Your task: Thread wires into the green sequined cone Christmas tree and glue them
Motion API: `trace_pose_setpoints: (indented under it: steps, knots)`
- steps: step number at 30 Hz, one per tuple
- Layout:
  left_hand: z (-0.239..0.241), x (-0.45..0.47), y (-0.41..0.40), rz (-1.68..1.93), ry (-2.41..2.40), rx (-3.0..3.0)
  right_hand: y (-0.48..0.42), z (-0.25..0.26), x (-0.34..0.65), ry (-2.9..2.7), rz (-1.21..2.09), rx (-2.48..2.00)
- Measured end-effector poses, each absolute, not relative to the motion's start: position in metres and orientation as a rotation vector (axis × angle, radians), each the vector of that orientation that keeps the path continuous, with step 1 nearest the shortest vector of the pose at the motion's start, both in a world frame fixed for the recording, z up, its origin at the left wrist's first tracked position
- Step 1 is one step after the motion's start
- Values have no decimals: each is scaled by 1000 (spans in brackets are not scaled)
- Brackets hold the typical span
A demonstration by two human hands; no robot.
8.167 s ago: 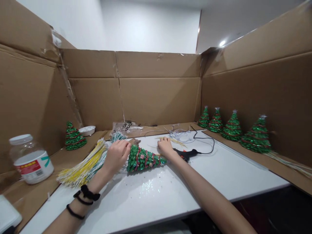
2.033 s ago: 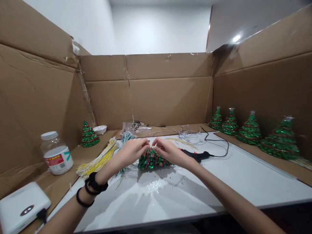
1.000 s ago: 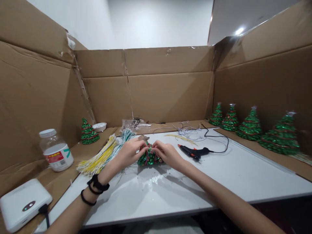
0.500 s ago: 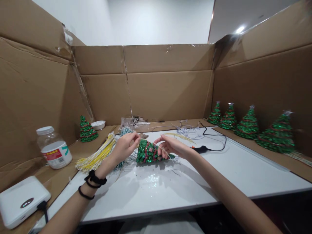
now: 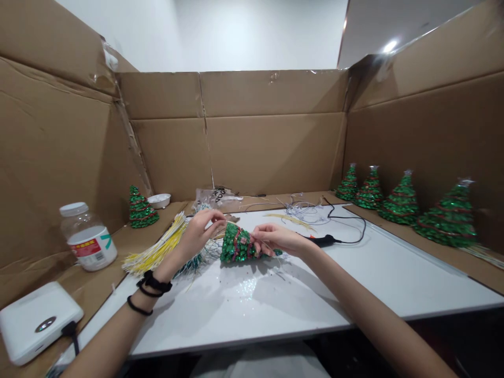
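This looks like a small craft workshop: brown cardboard walls (image 5: 275, 152) enclose a white counter (image 5: 394, 283). Around the view's centre, four sparkling green trees (image 5: 400, 202) stand in a row at three o'clock, a corded glue gun (image 5: 326, 241) lies at four, another tree (image 5: 235, 252) on its side at six, loose stems (image 5: 155, 251) at eight.

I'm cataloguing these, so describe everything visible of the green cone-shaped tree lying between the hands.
The glittery green cone-shaped tree, seemingly made of beads or sequins, lies on its side on the white tabletop, broad base toward the left hand, narrow tip pointing right. Reddish bands wind around it, with a pink ornament on the visible side. The right hand partly hides its narrower half; whether it presses there is unclear.
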State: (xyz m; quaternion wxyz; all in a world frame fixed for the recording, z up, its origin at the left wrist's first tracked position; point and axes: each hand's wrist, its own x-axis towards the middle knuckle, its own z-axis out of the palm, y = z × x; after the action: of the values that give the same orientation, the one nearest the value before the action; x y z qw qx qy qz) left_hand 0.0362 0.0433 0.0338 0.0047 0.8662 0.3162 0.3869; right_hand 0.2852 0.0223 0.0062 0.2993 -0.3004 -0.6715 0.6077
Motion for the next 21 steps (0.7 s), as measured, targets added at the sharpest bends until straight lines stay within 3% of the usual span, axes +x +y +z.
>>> trace_pose_setpoints:
  steps: [6,13,17,21]
  knots:
    - [32,36,43,1293,784,2975,21,8,285,-1818,1623,-808]
    - [19,39,33,1008,632,3306,14,11,278,-1836,1591,-817]
    - [16,44,31,926,514,3394,10,11,270,-1834,1482,-849]
    - [20,45,31,955,697,3372,7,12,269,-1853,1271,-925]
